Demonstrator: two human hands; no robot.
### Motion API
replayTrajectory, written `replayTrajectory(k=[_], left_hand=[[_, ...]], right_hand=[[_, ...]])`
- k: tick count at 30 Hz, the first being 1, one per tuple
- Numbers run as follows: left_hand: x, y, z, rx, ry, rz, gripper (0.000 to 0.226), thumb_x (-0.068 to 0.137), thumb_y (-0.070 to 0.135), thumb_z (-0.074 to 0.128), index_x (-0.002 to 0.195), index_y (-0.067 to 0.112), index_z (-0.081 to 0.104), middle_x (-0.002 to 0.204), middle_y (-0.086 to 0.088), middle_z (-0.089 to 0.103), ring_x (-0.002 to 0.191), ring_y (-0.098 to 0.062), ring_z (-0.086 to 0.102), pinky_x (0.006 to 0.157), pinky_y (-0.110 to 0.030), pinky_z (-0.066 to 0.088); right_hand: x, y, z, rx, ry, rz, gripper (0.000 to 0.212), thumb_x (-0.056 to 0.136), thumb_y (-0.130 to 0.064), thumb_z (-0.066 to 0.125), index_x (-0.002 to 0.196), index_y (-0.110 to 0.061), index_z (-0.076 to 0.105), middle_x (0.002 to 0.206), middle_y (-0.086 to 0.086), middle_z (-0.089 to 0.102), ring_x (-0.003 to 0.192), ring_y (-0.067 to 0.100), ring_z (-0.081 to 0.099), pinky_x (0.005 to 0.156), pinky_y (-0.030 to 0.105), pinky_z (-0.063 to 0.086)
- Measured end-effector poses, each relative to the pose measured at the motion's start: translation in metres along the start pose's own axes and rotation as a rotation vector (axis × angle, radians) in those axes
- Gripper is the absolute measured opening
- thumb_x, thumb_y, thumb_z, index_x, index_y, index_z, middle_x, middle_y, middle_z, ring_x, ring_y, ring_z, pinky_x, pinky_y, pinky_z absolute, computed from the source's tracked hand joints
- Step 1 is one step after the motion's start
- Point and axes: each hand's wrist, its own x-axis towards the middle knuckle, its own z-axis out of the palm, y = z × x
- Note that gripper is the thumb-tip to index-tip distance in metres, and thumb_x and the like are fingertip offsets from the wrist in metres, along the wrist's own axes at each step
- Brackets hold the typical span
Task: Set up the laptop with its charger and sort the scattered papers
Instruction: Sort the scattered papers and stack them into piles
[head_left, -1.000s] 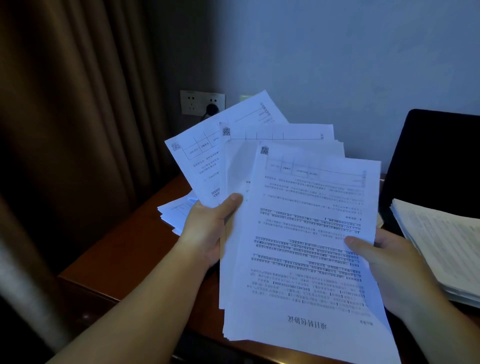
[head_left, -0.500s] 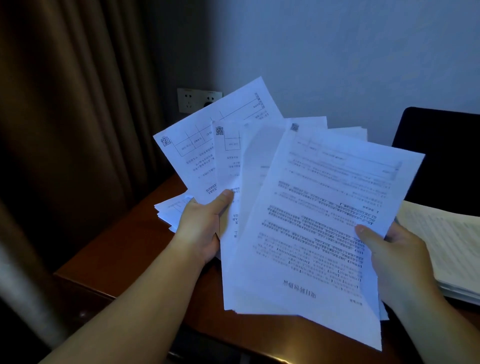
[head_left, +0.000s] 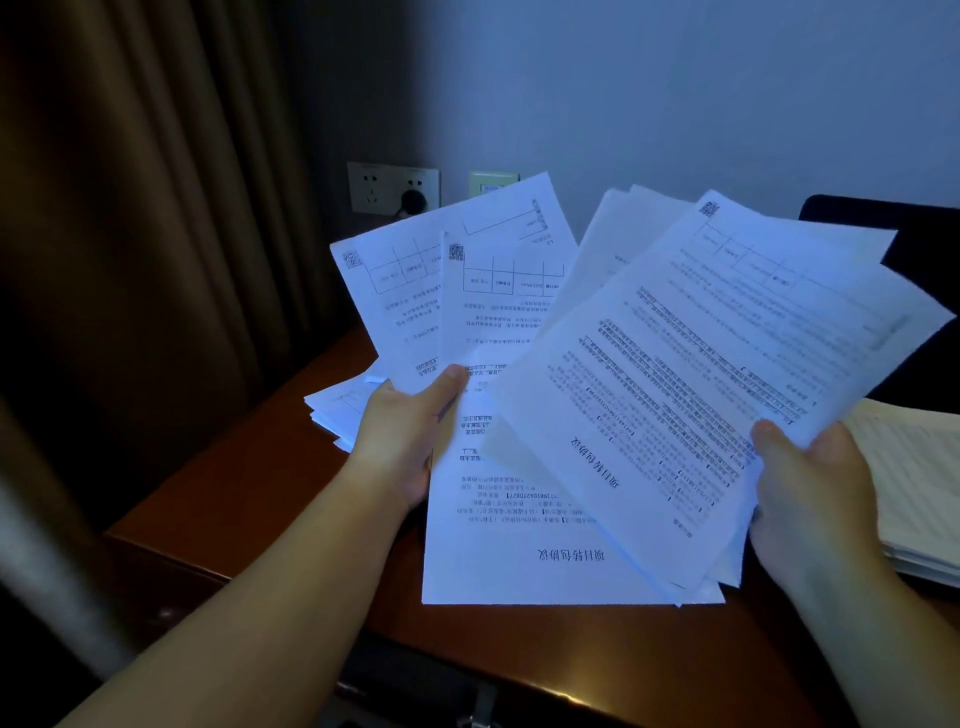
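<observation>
1. The wall is plain and pale, and a long brown curtain hangs down the left side; the room is dim.
2. The desk is dark reddish wood with a smooth, polished top, so loose sheets would likely slide on it.
3. A dark chair back stands at the right, behind the desk edge.
4. The fan of papers is held up above the desk, printed side towards the camera and upside down, between both hands. The sheets look thin, light and floppy; I judge they will sag and slip past one another unless pinched near a long edge and squared up by tapping.
5. A thick sorted stack lies on the desk at the right, just beside the right hand.
6. A smaller loose pile lies on the desk behind the left hand.
7. The right hand grips the tilted front bundle at its right edge, thumb on top, fingers hidden beneath.
8. The left hand pinches the rear sheets at their left edge, thumb pressed on the face, fingers curled behind.
9. A wall socket holds a dark plug; no laptop is clearly visible.
</observation>
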Motion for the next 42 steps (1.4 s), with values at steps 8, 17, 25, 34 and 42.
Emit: replayTrajectory(k=[8, 17, 25, 34, 42], left_hand=[[-0.009, -0.002, 0.006, 0.259, -0.151, 0.028, 0.016, 0.097, 0.022, 0.07, 0.112, 0.018, 0.075, 0.108, -0.012, 0.078, 0.1, -0.036, 0.075, 0.086, -0.054, 0.062], [-0.011, 0.002, 0.008, 0.219, -0.104, -0.029, 0.022, 0.104, 0.036, 0.057, 0.115, 0.022, 0.07, 0.101, -0.006, 0.08, 0.089, -0.026, 0.078, 0.07, -0.036, 0.061], [-0.011, 0.007, 0.007, -0.019, 0.003, -0.087, 0.019, 0.105, 0.034, 0.055, 0.115, 0.021, 0.064, 0.094, -0.004, 0.08, 0.077, -0.022, 0.079, 0.054, -0.033, 0.06], [-0.012, 0.004, 0.007, 0.107, -0.141, -0.14, 0.028, 0.105, 0.028, 0.056, 0.128, 0.015, 0.065, 0.11, -0.011, 0.078, 0.096, -0.03, 0.077, 0.078, -0.041, 0.061], [-0.02, 0.001, 0.009, 0.122, -0.448, -0.195, 0.047, 0.094, -0.004, 0.055, 0.127, 0.025, 0.071, 0.121, -0.022, 0.072, 0.101, -0.044, 0.072, 0.082, -0.051, 0.061]], right_hand=[[-0.007, -0.002, 0.006, -0.093, -0.198, -0.02, 0.028, 0.101, -0.006, 0.057, 0.102, -0.031, 0.069, 0.102, -0.014, 0.075, 0.099, 0.014, 0.069, 0.086, 0.038, 0.052], [-0.002, -0.001, 0.001, -0.102, -0.022, -0.08, 0.024, 0.098, -0.008, 0.059, 0.107, -0.028, 0.068, 0.104, -0.014, 0.071, 0.094, 0.009, 0.066, 0.081, 0.03, 0.05], [0.001, -0.003, 0.002, 0.022, 0.084, -0.044, 0.029, 0.1, -0.005, 0.055, 0.126, -0.015, 0.06, 0.114, -0.006, 0.068, 0.096, 0.009, 0.066, 0.078, 0.025, 0.052], [0.002, -0.006, -0.004, 0.077, 0.126, -0.067, 0.028, 0.099, -0.006, 0.056, 0.124, -0.018, 0.058, 0.111, -0.009, 0.069, 0.096, 0.009, 0.068, 0.077, 0.029, 0.057], [0.009, -0.003, -0.004, 0.099, 0.152, -0.058, 0.03, 0.099, -0.005, 0.055, 0.126, -0.018, 0.058, 0.116, -0.005, 0.069, 0.101, 0.014, 0.07, 0.085, 0.038, 0.059]])
